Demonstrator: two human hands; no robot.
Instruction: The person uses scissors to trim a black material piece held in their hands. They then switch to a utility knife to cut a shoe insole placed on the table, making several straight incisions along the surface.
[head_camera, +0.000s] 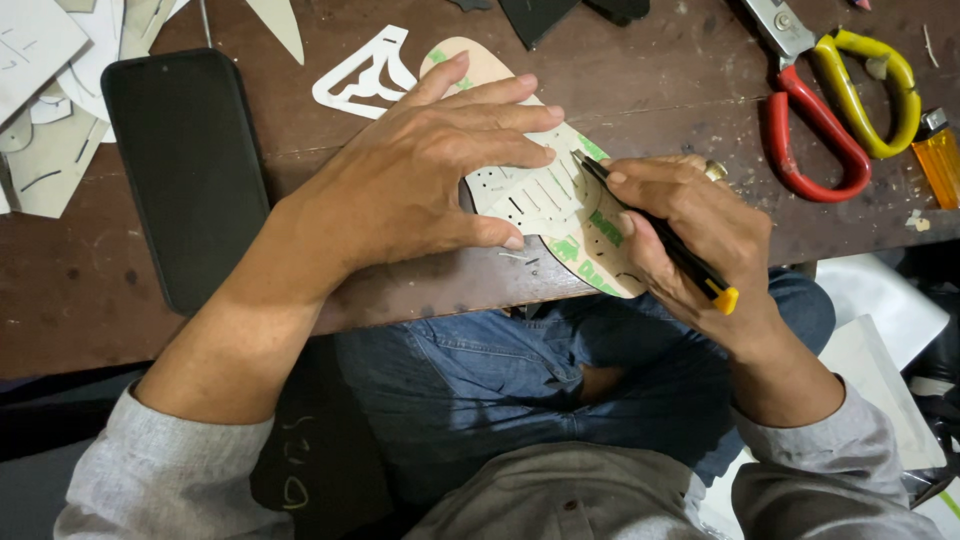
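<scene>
Two grey sleeves come up from the bottom of the view, with your blue jeans between them under the edge of the brown desk (90, 290). Your right hand (690, 225) is curled tight around a black craft knife with a yellow end (660, 235), held like a pen, its tip touching a white slotted pattern piece (535, 195). Your left hand (420, 175) lies flat with the fingers spread wide, pressing that piece down onto a beige card with green print (590, 262), which overhangs the desk edge. A black phone (185, 170) lies left of your forearm. Farther off sit a white cut-out frame (365, 80), red and yellow shears (835, 100) and an orange lighter (940, 155) on the right.
</scene>
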